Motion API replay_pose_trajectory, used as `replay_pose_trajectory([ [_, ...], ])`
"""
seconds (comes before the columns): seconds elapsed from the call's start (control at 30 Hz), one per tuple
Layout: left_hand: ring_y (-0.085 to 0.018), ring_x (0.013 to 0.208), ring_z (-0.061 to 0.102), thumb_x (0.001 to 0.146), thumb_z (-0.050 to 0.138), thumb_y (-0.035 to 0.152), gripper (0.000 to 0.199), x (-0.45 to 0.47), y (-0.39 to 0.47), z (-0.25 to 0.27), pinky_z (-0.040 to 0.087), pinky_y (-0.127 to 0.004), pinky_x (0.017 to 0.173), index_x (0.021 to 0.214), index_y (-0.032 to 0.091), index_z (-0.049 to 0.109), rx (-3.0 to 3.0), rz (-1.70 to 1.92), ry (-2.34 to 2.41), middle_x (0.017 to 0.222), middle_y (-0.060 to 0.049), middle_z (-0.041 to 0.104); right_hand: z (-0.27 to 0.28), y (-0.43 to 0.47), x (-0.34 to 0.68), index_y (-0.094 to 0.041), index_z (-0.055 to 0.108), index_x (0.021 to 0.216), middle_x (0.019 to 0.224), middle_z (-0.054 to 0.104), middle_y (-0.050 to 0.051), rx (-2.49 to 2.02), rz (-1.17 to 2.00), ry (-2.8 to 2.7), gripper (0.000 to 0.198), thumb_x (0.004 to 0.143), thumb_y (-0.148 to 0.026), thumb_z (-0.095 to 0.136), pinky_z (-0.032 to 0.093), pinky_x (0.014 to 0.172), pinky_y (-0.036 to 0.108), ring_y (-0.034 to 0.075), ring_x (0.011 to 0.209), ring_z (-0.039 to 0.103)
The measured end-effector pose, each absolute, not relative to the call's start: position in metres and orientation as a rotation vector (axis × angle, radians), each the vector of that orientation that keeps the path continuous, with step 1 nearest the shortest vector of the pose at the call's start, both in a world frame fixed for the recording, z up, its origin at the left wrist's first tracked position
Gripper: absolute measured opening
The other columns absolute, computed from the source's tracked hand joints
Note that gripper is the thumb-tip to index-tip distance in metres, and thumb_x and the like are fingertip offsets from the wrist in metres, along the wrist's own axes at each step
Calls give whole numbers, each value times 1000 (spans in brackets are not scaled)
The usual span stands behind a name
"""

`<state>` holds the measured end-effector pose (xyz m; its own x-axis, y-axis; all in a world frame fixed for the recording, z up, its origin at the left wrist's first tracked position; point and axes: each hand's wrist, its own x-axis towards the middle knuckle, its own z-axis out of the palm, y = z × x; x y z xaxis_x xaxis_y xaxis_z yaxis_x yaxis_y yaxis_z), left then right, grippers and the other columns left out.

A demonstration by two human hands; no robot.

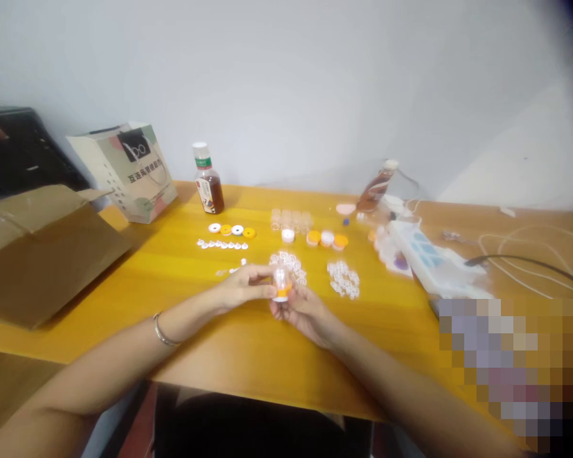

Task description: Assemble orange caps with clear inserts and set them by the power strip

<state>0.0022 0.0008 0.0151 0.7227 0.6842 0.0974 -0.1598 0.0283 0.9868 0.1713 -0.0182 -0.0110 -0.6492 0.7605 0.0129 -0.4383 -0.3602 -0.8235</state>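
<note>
Both hands hold one small clear plastic container with an orange and white base above the table's front middle. My left hand grips its left side between thumb and fingers. From below and the right, the fingers of my right hand close on its lower part. Just behind the hands lies a pile of small white plastic pieces. A second pile of white pieces is to the right. Farther back are a row of white and orange round caps, small white parts, clear cups and orange-white caps.
An open cardboard box and a paper bag occupy the left side. Two drink bottles, one upright and one tilted, are at the back. A white power strip with cables lies at right.
</note>
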Motion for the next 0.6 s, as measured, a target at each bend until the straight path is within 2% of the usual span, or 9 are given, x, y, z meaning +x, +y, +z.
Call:
replay_pose_trajectory([
  [0.1,-17,62,62,78,59,37,36,0,-1,17,49,-33,70,102,10,57,1405,651,454,69,-6,63,-10,-19,173,-16,59,81,70,61,2,-381,2177,-1043,32,69,-46,67,41,59,22,10,62,53],
  [0.2,-15,65,62,81,56,35,32,-2,0,18,50,-32,70,103,12,57,1525,670,489,75,-7,63,-10,-15,176,-16,61,82,74,62,3,-396,2178,-1077,29,72,-43,65,42,64,23,11,66,55],
  [0.3,-18,86,60,80,57,31,26,0,2,18,47,-35,82,101,15,59,1790,824,612,95,-9,61,-8,-8,179,-18,62,88,85,61,3,-499,2023,-1195,24,74,-38,64,43,72,25,12,75,55],
  [0.4,-21,106,51,80,58,27,27,5,0,11,39,-40,95,105,19,59,2078,1012,771,111,-9,55,-6,-1,179,-21,61,91,91,60,0,-663,1743,-1393,26,69,-31,69,42,78,27,13,82,54],
  [0.47,-23,113,46,81,55,26,37,9,-3,3,36,-43,99,118,23,50,2181,1055,829,120,-10,49,-5,3,179,-20,60,91,91,61,0,-761,1568,-1497,29,66,-29,71,41,81,28,14,84,54],
  [0.53,-25,122,37,81,55,27,57,12,-6,-4,32,-46,102,133,25,31,2217,1092,920,132,-11,38,-5,7,181,-20,58,89,88,61,1,-855,1403,-1517,27,67,-31,69,42,80,29,15,83,55],
  [0.6,-26,127,29,80,55,28,72,13,-10,-8,27,-47,105,139,24,14,2245,1124,1009,139,-12,27,-3,13,186,-19,56,87,85,61,1,-952,1210,-1480,24,70,-33,66,43,77,29,15,80,56],
])
